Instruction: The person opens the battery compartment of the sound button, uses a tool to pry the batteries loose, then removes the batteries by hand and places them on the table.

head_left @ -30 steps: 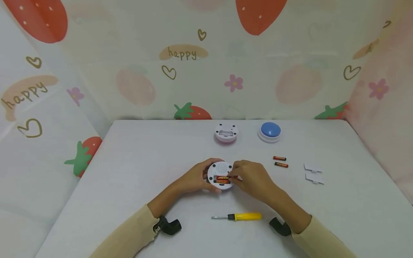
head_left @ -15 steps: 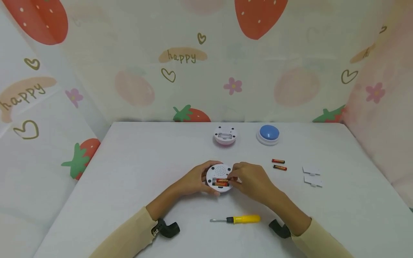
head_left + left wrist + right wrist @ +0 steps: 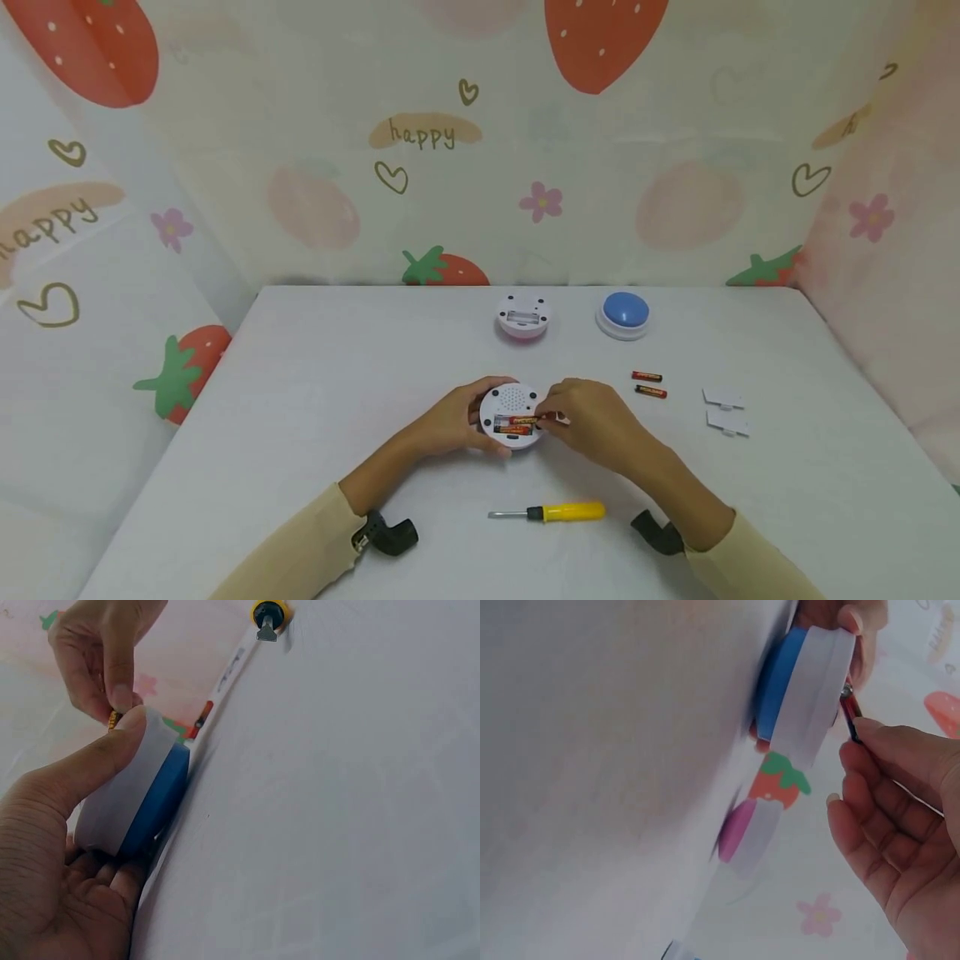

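My left hand grips a round white push-button, blue side down on the table, its underside with speaker holes and a battery bay facing up. One battery lies in the bay. My right hand pinches the end of a second battery between thumb and forefinger. That battery slants out of the bay, its far end still at the bay in the right wrist view. In the left wrist view, the left thumb lies over the white rim and the blue cap shows beneath.
A yellow-handled screwdriver lies in front. Two loose batteries and two white battery covers are to the right. Behind stand an upturned push-button with a pink cap and an upright one with a blue cap.
My right hand has shifted slightly right, and the pinched battery's near end now sticks up out of the bay. The left hand keeps its grip on the push-button.
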Tool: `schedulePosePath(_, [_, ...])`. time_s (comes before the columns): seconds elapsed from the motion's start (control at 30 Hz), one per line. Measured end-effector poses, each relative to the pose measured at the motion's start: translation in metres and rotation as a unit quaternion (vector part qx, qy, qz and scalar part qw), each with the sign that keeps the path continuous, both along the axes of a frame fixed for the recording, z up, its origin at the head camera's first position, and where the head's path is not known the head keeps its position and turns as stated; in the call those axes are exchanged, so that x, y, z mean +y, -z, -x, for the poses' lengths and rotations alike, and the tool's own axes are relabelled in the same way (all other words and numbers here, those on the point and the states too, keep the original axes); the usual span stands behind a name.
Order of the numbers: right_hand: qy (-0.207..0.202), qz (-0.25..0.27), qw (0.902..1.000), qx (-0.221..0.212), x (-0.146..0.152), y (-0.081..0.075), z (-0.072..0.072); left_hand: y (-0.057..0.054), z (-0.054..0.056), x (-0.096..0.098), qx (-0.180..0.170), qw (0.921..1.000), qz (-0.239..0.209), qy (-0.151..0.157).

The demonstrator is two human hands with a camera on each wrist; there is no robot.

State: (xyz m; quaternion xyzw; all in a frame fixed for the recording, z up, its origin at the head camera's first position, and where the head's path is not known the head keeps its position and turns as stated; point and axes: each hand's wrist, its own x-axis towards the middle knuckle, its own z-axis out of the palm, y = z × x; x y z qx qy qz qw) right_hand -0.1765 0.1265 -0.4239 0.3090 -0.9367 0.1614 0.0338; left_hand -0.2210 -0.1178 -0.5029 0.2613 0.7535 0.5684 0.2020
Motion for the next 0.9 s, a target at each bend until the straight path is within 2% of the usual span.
schedulePosePath(0.17, [0.006,0.018,0.9998,0.002,0.009,-0.003,0.000,0.002,-0.001,0.000,0.000,1.0000,-0.006,0.001])
schedulePosePath(0.33, [0.019,0.038,0.9991,0.004,0.027,-0.004,-0.001,0.004,-0.003,-0.001,0.001,1.0000,0.008,0.000])
schedulePosePath(0.57, [0.044,0.030,0.9981,0.029,0.055,-0.002,0.000,0.002,-0.003,-0.002,0.008,0.9997,0.014,-0.015])
schedulePosePath(0.77, [0.054,0.042,0.9962,0.054,0.081,0.000,0.001,0.001,-0.002,-0.001,0.009,0.9999,0.009,-0.007])
schedulePosePath(0.9, [0.064,0.041,0.9956,0.054,0.095,0.001,0.002,0.000,-0.001,0.000,0.012,0.9999,0.004,-0.002])
